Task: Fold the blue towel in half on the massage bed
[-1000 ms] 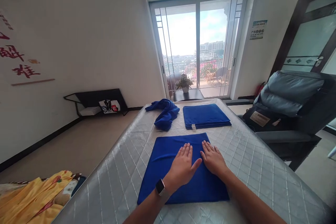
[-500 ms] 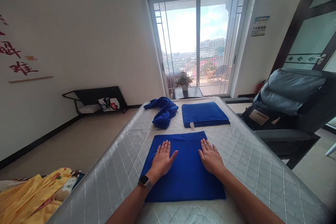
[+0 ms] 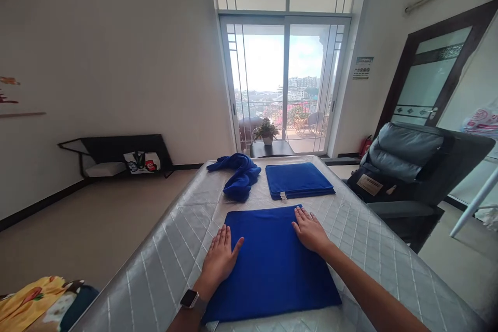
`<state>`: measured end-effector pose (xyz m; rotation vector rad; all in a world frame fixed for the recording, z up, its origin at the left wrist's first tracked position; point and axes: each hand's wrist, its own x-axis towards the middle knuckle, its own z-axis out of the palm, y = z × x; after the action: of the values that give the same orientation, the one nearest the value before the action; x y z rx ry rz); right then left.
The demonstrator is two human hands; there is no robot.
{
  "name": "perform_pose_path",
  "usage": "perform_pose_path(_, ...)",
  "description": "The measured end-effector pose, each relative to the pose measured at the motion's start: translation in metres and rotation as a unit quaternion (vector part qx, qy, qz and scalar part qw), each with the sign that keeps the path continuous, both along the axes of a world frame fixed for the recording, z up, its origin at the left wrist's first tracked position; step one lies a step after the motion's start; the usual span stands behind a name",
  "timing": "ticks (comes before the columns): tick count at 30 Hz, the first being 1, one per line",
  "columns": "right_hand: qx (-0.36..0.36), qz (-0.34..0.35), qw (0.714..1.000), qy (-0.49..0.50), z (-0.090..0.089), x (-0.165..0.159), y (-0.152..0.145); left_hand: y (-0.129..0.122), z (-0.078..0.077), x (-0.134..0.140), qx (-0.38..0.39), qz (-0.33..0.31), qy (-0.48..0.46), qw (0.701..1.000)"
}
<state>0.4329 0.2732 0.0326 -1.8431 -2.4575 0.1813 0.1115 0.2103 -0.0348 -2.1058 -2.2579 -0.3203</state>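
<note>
Blue cloth (image 3: 272, 264): flat on mattress (image 3: 171, 249), btwn its L & R edges, well back from far edge.
L hand (image 3: 219, 258): palm down over cloth's L edge, fingers straight & close tog., thumb out; watch (image 3: 189, 299) on wrist.
R hand (image 3: 310, 230): palm down at cloth's far R corner, fingers extended, thumb out.
Folded blue stack (image 3: 299, 178): nr mattress's far R corner, white tag (image 3: 284, 196) on near edge.
Bunched blue fabric (image 3: 238, 181): nr far L corner, L of stack.
</note>
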Motion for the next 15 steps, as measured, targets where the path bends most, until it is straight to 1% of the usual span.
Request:
perform_pose_path(3, 0.011, -0.014, 1.000, 0.010, -0.004, -0.005, 0.018, 0.000, -0.003, -0.003, 0.013, -0.010, 0.003, 1.000)
perform_pose_path(7, 0.013, -0.038, 0.999, 0.027, -0.019, -0.005, 0.028, -0.002, 0.000, -0.004, 0.006, -0.008, 0.012, 1.000)
perform_pose_path(10, 0.020, -0.033, 0.999, 0.035, -0.025, -0.004, 0.028, -0.005, 0.007, -0.004, -0.006, -0.007, 0.027, 1.000)
perform_pose_path(13, 0.026, -0.035, 0.998, 0.042, -0.027, -0.003, 0.028, -0.009, 0.017, -0.001, 0.008, 0.006, 0.031, 0.999)
perform_pose_path(15, 0.023, -0.036, 0.998, 0.052, -0.027, -0.004, 0.028, -0.010, 0.026, 0.007, 0.022, -0.002, 0.027, 0.999)
